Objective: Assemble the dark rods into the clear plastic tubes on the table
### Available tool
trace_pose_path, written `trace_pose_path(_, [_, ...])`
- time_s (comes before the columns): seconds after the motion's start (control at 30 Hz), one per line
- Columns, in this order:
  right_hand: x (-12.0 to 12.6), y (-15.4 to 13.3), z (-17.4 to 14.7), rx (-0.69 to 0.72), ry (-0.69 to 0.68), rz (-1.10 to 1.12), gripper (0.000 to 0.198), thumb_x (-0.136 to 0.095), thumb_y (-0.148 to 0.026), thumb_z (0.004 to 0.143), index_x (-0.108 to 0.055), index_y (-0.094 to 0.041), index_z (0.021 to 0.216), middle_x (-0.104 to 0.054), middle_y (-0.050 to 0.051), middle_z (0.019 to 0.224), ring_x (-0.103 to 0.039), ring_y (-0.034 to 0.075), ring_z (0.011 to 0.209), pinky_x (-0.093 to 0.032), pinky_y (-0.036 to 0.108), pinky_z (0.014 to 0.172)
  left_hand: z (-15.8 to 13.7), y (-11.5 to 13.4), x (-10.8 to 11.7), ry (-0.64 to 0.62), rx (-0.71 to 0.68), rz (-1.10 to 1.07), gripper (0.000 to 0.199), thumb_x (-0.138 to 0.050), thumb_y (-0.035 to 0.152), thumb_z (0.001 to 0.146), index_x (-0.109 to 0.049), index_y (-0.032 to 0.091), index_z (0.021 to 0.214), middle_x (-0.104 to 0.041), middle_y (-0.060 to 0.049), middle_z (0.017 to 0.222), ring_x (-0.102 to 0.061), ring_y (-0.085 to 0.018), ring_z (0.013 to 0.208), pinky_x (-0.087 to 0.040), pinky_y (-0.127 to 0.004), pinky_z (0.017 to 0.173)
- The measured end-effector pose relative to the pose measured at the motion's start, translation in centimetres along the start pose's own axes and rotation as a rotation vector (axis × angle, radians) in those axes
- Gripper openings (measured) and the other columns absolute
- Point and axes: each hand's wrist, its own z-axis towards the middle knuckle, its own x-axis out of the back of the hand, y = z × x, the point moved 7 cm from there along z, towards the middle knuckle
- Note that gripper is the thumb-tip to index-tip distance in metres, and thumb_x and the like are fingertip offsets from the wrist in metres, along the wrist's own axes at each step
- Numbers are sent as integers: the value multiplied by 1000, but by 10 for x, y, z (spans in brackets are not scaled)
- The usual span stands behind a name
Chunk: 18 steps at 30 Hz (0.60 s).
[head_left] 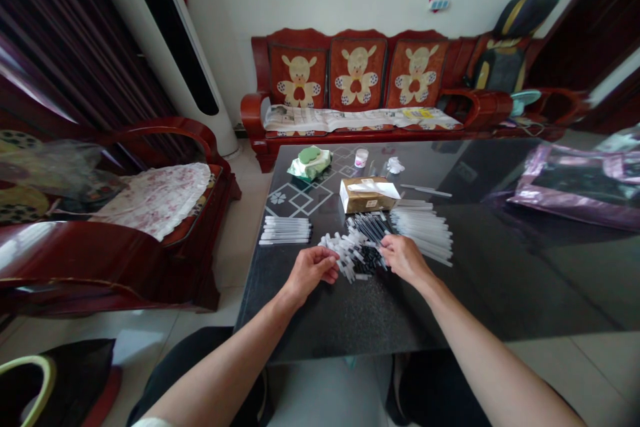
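Left hand [311,273]: there it was, at the near-left edge of the loose heap of short whitish plastic caps [342,248], fingers curled in, thumb close to the index; any grip, I couldn't tell.
Right hand [407,259]: across on the other flank, fingers bunched together beside the small black pieces [371,259]; what they had, if anything, was too small to make out.
Slim dark rods [371,227]: bundled just beyond those black pieces.
Translucent whitish tubes [423,232]: fanned out, just beyond the right hand!
White stick-shaped pens [285,230]: a tidy row out left, apart from the heap.
Gold-and-white tissue box [369,201]: standing behind the rods.
Glossy black desk [500,287]: it carried the lot.
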Motion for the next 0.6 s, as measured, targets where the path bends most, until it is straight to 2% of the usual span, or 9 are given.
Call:
trace_pose_path(0.13, [9,-15,4,58,46,-144,14,-52,-23,81,-64,-19,77,-67,4,66,-59,15,60,-31,23,53,0,1,1,2,-7,6,37,-76,38,66,-65,8,84,-65,-5,66,-60,-11,52,-50,-22,49])
trace_pose_path(0.23, [26,-9,8,42,120,-276,17,-50,-25,82,-65,-20,76,-68,6,71,-61,17,67,-29,24,54,-1,3,3,4,-21,19,35,-74,37,68,-65,8,84,-65,-6,67,-60,-11,53,-50,-22,49])
trace_pose_path(0.43, [75,50,6,-158,181,-298,16,-53,-29,80,-66,-21,73,-65,4,61,-58,16,55,-31,24,52,-2,6,5,7,-29,22,34,-74,37,68,-65,8,84,-65,-6,67,-60,-12,52,-50,-22,49])
trace_pose_path(0.5, [80,70,3,-180,118,-297,14,-56,-28,77,-66,-21,70,-64,4,58,-58,15,53,-33,24,52,-1,5,5,3,-31,28,33,-74,37,69,-66,8,84,-65,-6,66,-60,-12,53,-50,-22,49])
trace_pose_path(0.6, [74,87,-3,-180,14,-295,14,-56,-25,76,-65,-21,66,-64,3,58,-58,15,50,-34,24,52,0,2,4,-4,-26,34,34,-74,37,69,-66,8,84,-65,-6,66,-60,-12,52,-49,-22,48])
